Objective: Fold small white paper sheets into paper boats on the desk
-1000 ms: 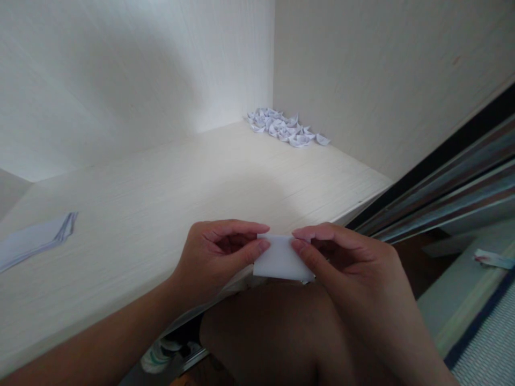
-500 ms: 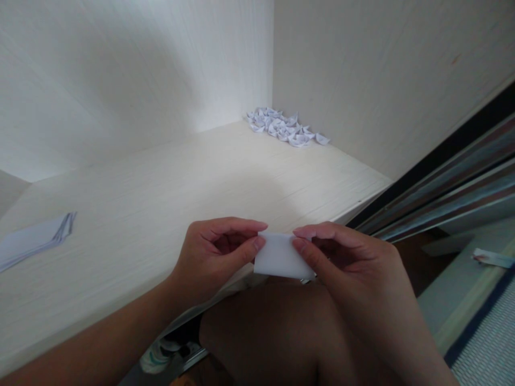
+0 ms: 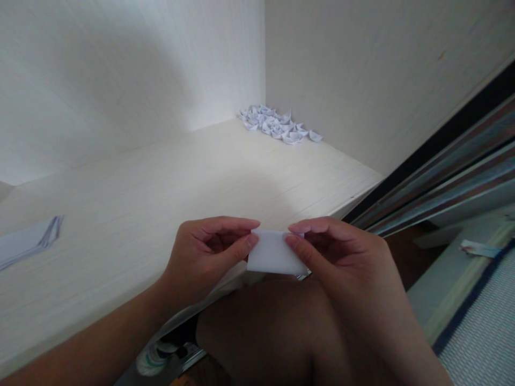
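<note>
A small white rectangle of paper [image 3: 273, 254] is held up between my two hands, above my lap and just off the front edge of the white surface. My left hand [image 3: 211, 257] pinches its upper left corner between thumb and index finger. On the other side, my right hand [image 3: 341, 257] grips the upper right corner the same way. Along the top, the paper's edge runs straight from one pinch to the other. Its back side and the fingertips behind it are hidden.
Several small folded paper boats [image 3: 276, 126] lie heaped in the far corner of the white surface [image 3: 161, 182]. A stack of white paper sheets [image 3: 30, 241] rests at the left. White panels rise behind and at the right. My bare leg [image 3: 257, 327] is below.
The whole view has shifted slightly, so the things appear a little further left. Both hands keep their pinch on the paper, which looks the same.
</note>
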`<action>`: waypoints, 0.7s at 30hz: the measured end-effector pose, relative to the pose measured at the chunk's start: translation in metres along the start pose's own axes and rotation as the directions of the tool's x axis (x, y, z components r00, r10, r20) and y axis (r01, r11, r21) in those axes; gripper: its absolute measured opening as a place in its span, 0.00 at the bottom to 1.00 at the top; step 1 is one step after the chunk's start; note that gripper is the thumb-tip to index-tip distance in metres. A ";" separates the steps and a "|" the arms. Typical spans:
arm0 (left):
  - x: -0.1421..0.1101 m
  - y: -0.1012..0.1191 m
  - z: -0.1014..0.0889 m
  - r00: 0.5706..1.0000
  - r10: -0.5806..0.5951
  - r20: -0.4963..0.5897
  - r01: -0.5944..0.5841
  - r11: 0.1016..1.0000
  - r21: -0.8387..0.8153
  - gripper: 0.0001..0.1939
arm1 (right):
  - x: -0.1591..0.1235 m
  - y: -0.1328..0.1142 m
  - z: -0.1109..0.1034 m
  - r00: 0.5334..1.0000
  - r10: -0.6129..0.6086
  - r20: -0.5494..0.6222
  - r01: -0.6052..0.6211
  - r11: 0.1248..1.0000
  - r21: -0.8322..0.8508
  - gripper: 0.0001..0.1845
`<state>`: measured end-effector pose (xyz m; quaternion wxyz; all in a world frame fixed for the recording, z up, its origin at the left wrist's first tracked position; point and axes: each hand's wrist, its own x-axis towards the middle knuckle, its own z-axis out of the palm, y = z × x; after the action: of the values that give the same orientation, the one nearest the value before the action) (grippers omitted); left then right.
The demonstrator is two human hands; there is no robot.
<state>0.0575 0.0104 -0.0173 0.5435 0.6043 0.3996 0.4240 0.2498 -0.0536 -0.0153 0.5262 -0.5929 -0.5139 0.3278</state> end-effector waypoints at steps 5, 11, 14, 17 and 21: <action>0.000 0.000 -0.001 1.000 -0.001 -0.005 0.001 1.000 0.022 0.13 | 0.001 0.000 0.000 1.000 -0.003 -0.001 0.003 1.000 0.003 0.01; 0.001 0.001 0.001 1.000 -0.003 -0.019 0.004 0.998 0.056 0.09 | 0.001 0.000 -0.001 1.000 -0.017 0.016 0.016 1.000 0.015 0.03; 0.001 0.001 0.001 1.000 -0.015 -0.015 0.016 0.998 0.063 0.08 | 0.001 -0.002 -0.001 0.999 -0.018 0.030 0.018 1.000 0.001 0.03; 0.001 0.002 0.001 0.999 -0.032 -0.016 0.033 0.996 0.080 0.07 | 0.002 -0.004 -0.001 1.000 -0.013 0.023 0.014 1.000 -0.016 0.03; 0.001 0.002 0.002 0.999 -0.035 -0.020 0.037 0.995 0.088 0.06 | 0.002 -0.004 -0.001 1.000 -0.003 0.023 0.004 1.000 -0.012 0.02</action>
<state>0.0596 0.0102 -0.0149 0.5200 0.6166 0.4338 0.4015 0.2498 -0.0527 -0.0107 0.5175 -0.5913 -0.5228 0.3305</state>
